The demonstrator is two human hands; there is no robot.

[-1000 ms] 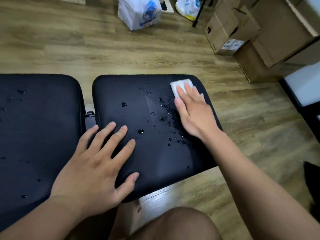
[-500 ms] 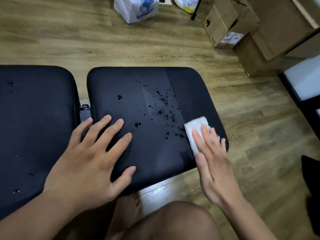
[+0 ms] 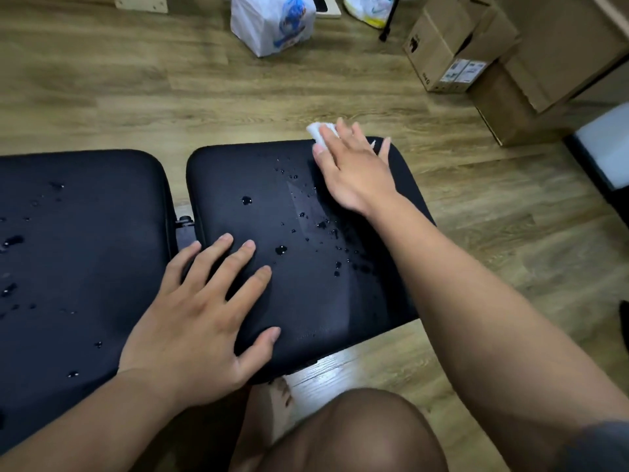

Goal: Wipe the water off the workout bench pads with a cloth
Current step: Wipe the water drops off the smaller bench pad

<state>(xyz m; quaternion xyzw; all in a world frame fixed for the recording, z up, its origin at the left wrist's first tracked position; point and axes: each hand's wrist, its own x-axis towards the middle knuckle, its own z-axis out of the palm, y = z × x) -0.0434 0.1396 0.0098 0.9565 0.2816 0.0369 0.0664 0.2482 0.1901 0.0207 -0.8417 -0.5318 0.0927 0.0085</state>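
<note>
Cardboard boxes [image 3: 442,52], white plastic bag [image 3: 272,22] on floor [image 3: 136,97] beyond pad [image 3: 306,301].

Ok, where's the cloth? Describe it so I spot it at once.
Two black bench pads lie side by side; take the right pad. At its far edge the right hand presses a white cloth, poking out beyond the fingers. Unlike the white bag on the floor, it is under a hand.

**Stuff lying around the room**

Wood-look floor [image 3: 136,97]. At its far edge there's a white plastic bag [image 3: 272,22] with blue print and a white sneaker [image 3: 369,8] just beside it. Stacked cardboard boxes [image 3: 442,46] fill the far right corner.
</note>
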